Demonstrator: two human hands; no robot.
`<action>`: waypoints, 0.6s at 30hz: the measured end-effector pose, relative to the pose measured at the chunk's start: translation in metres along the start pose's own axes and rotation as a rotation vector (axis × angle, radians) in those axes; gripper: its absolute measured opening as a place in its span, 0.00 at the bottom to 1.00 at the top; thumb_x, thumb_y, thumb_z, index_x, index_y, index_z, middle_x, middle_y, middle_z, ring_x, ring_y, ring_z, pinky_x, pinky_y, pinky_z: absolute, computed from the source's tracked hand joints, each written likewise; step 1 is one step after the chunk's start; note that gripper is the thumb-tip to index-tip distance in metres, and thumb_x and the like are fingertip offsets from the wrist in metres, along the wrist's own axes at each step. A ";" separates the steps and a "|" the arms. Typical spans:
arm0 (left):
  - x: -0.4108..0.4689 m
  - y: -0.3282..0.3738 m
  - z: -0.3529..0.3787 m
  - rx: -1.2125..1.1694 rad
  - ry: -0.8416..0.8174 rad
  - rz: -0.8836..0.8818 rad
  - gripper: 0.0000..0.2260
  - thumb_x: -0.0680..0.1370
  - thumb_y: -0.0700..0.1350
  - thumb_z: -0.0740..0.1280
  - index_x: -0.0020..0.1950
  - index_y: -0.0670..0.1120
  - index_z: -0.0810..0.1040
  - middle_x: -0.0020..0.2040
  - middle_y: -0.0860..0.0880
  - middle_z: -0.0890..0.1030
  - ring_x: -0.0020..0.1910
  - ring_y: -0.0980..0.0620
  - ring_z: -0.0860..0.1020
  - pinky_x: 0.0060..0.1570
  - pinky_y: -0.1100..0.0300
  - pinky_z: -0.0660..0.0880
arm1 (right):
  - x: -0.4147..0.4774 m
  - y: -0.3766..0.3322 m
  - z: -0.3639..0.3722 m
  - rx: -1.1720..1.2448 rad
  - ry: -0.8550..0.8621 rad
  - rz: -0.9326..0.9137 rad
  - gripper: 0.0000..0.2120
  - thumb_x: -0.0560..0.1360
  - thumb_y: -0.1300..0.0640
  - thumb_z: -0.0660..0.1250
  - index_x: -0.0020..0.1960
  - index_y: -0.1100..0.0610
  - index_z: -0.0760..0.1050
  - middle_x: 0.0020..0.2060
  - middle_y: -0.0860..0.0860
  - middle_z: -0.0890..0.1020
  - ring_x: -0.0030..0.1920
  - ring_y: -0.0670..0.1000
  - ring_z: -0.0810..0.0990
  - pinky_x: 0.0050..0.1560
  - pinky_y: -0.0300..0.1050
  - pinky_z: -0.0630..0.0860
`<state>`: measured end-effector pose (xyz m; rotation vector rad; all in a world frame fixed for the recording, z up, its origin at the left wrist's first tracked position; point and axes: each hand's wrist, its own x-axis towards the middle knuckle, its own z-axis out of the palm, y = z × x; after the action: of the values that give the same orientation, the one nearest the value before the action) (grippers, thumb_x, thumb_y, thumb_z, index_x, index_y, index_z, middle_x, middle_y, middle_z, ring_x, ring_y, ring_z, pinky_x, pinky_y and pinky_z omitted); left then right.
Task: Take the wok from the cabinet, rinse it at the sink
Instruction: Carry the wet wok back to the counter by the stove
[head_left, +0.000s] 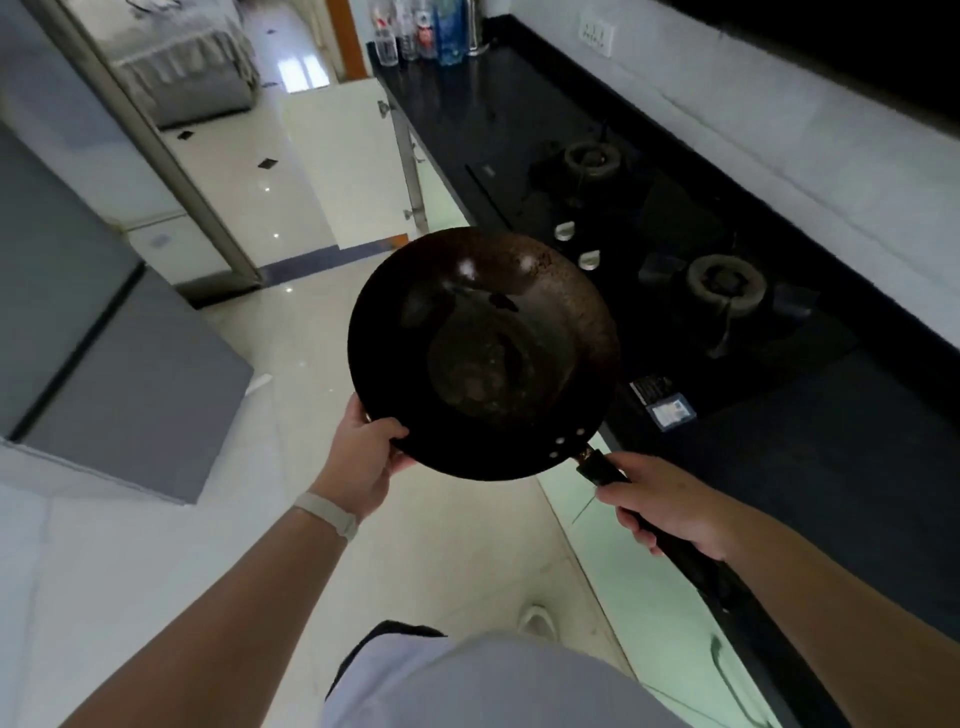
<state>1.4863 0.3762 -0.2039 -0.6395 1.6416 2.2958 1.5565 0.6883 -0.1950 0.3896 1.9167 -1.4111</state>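
A dark, worn wok (483, 353) with rust-brown patches is held in the air in front of me, over the floor beside the black counter. My left hand (363, 457) grips its near-left rim, thumb over the edge. Its black handle is in the closed grasp of my right hand (670, 506), at the lower right. The wok's inside faces up and holds nothing. No sink is visible in this view.
A black countertop (519, 104) runs along the right with a two-burner gas stove (722, 286). Bottles (421, 31) stand at its far end. An open white cabinet door (353, 161) juts out ahead. A grey fridge (104, 364) stands on the left.
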 end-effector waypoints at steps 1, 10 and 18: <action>0.006 0.005 0.003 -0.010 0.011 0.010 0.31 0.74 0.25 0.55 0.71 0.50 0.69 0.67 0.43 0.75 0.58 0.39 0.80 0.47 0.45 0.82 | 0.007 -0.010 -0.008 -0.016 -0.016 -0.006 0.08 0.80 0.60 0.65 0.58 0.53 0.76 0.29 0.54 0.74 0.25 0.51 0.70 0.26 0.43 0.67; 0.081 0.046 -0.011 -0.073 0.100 0.040 0.29 0.74 0.24 0.55 0.67 0.52 0.71 0.64 0.44 0.77 0.57 0.40 0.80 0.51 0.42 0.81 | 0.087 -0.089 -0.026 -0.082 -0.092 -0.024 0.06 0.80 0.59 0.66 0.57 0.55 0.77 0.29 0.54 0.74 0.26 0.51 0.71 0.27 0.44 0.69; 0.186 0.097 -0.066 -0.120 0.062 0.008 0.30 0.75 0.24 0.55 0.72 0.50 0.68 0.65 0.45 0.76 0.56 0.41 0.81 0.45 0.50 0.83 | 0.177 -0.176 0.008 -0.108 -0.042 0.009 0.09 0.80 0.60 0.66 0.60 0.52 0.77 0.28 0.54 0.74 0.26 0.51 0.71 0.27 0.44 0.69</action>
<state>1.2952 0.2720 -0.2313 -0.7396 1.5435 2.4178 1.3272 0.5884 -0.1956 0.3143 1.9450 -1.2943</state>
